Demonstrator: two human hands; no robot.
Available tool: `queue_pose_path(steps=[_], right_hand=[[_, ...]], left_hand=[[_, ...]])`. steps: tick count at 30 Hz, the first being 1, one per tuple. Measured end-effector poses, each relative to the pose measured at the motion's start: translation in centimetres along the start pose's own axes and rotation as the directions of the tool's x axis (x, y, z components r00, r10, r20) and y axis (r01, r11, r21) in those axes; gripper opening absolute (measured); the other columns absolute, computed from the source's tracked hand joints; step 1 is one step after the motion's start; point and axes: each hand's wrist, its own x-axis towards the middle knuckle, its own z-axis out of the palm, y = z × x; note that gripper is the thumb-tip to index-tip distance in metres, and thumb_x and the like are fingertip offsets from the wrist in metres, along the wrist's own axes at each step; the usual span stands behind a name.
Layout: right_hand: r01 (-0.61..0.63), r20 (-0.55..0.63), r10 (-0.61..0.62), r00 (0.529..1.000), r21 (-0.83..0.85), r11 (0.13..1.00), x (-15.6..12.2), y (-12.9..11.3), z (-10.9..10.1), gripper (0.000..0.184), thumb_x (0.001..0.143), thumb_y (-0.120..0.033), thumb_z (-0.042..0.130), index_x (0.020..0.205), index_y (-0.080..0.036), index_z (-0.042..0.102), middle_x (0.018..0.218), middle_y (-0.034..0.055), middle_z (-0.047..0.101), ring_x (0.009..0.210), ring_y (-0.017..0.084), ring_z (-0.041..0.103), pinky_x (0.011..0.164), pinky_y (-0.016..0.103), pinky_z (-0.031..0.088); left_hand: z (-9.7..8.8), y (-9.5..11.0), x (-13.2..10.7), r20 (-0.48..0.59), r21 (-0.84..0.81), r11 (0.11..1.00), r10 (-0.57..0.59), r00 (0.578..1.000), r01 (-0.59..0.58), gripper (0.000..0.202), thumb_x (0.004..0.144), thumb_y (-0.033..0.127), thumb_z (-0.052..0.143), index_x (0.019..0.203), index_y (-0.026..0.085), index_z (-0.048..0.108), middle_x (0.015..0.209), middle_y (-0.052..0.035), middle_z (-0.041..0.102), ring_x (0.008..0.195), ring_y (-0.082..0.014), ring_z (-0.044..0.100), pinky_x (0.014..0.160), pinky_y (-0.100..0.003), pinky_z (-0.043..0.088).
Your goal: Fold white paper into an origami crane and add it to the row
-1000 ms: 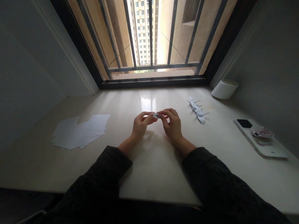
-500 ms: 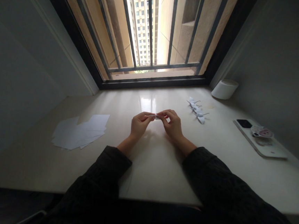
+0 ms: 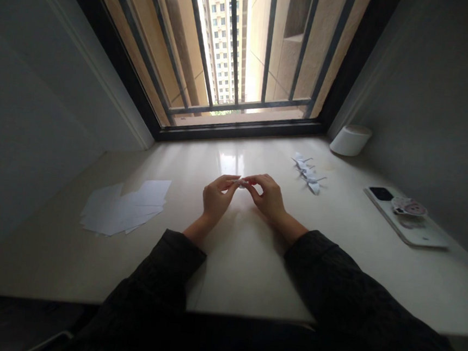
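Note:
Between my two hands is a small folded piece of white paper (image 3: 241,183), mostly covered by the fingers. My left hand (image 3: 217,196) pinches its left side with thumb and fingertips. From the right, my right hand (image 3: 268,197) grips the other side in the same way, its thumb close to the left one. Both hands are held over the middle of the pale tabletop (image 3: 241,274). Beyond my right hand, several folded paper cranes (image 3: 308,172) sit close together in a row. The folds of the held paper are too small to make out.
Loose white paper sheets (image 3: 122,209) lie overlapping at the left. On the right is a phone (image 3: 408,218) with a round grip on its back. A white cylindrical object (image 3: 350,140) stands in the far right corner, beside the barred window (image 3: 240,108).
My hands have shifted very slightly left, and the fingertips have closed in over the folded paper at a slightly different angle. The other things lie as before.

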Motion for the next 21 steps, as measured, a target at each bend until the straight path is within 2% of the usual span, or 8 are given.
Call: queue_pose_path(steps=[2,4,7,10,13,15,18,21], right_hand=[[-0.089,-0.022,0.092,0.996,0.106,0.990,-0.1,-0.2,0.2,0.018,0.084,-0.039,0.058,0.090,-0.025,0.067,0.085,0.0041,0.069,0.082,0.021,0.063,0.080,0.037,0.048],[-0.184,-0.003,0.192,0.981,0.282,0.942,0.0,-0.3,0.5,0.023,0.082,-0.045,0.060,0.090,-0.024,0.065,0.089,0.0038,0.070,0.085,0.021,0.066,0.082,0.037,0.050],[-0.240,0.081,0.235,0.969,0.551,0.799,0.1,-0.2,0.9,0.030,0.076,-0.049,0.064,0.091,-0.023,0.062,0.092,0.0044,0.071,0.086,0.021,0.067,0.085,0.038,0.051],[-0.255,0.140,0.218,0.966,0.654,0.712,0.2,0.3,1.2,0.030,0.072,-0.048,0.069,0.087,-0.023,0.062,0.087,0.0031,0.070,0.085,0.020,0.067,0.085,0.037,0.051],[-0.293,0.170,0.240,0.956,0.623,0.725,0.2,0.7,1.2,0.030,0.069,-0.049,0.071,0.082,-0.023,0.064,0.085,0.0023,0.070,0.085,0.020,0.066,0.081,0.035,0.051],[-0.293,0.149,0.255,0.955,0.589,0.753,0.2,0.8,1.2,0.033,0.069,-0.049,0.071,0.088,-0.023,0.063,0.090,0.0030,0.070,0.086,0.020,0.066,0.079,0.035,0.052],[-0.212,0.038,0.228,0.973,0.542,0.813,0.2,0.7,1.1,0.039,0.067,-0.045,0.074,0.097,-0.025,0.059,0.099,0.0037,0.069,0.091,0.020,0.066,0.078,0.034,0.053],[-0.120,-0.037,0.150,0.988,0.433,0.893,0.3,0.3,0.7,0.028,0.071,-0.041,0.072,0.092,-0.025,0.062,0.095,0.0028,0.070,0.091,0.020,0.066,0.081,0.036,0.052]], left_hand=[[0.0,0.5,-0.2,-0.031,0.013,1.000,0.028,0.999,-0.028,0.050,0.070,0.036,0.073,0.117,0.028,0.060,0.092,-0.0042,0.073,0.092,-0.0228,0.068,0.086,-0.039,0.051],[0.0,0.8,-0.3,-0.030,0.022,0.998,0.065,0.997,-0.064,0.062,0.068,0.034,0.076,0.125,0.030,0.053,0.100,-0.0042,0.072,0.096,-0.0230,0.067,0.089,-0.040,0.050],[-0.1,0.9,-0.4,0.009,0.090,0.988,0.128,0.992,-0.128,0.041,0.071,0.034,0.073,0.110,0.030,0.063,0.107,-0.0040,0.070,0.100,-0.0234,0.065,0.089,-0.040,0.050],[-0.3,0.9,-0.4,0.019,0.168,0.965,0.202,0.979,-0.203,0.020,0.076,0.035,0.067,0.096,0.029,0.070,0.107,-0.0028,0.070,0.102,-0.0229,0.064,0.091,-0.039,0.049],[-0.4,0.8,-0.4,0.015,0.185,0.948,0.262,0.965,-0.260,0.017,0.079,0.032,0.065,0.095,0.030,0.071,0.105,-0.0015,0.071,0.102,-0.0222,0.065,0.092,-0.038,0.049],[-0.4,0.6,-0.4,0.015,0.191,0.939,0.288,0.958,-0.285,0.015,0.079,0.031,0.065,0.093,0.030,0.072,0.103,-0.0010,0.071,0.099,-0.0217,0.066,0.090,-0.037,0.050],[-0.5,0.3,-0.1,0.006,0.237,0.909,0.351,0.936,-0.343,0.012,0.079,0.030,0.066,0.089,0.029,0.072,0.099,-0.0009,0.072,0.094,-0.0197,0.067,0.085,-0.035,0.052],[-0.5,0.1,0.1,-0.003,0.288,0.870,0.417,0.909,-0.399,0.010,0.080,0.028,0.065,0.087,0.028,0.072,0.097,-0.0006,0.072,0.091,-0.0171,0.068,0.082,-0.033,0.053]])
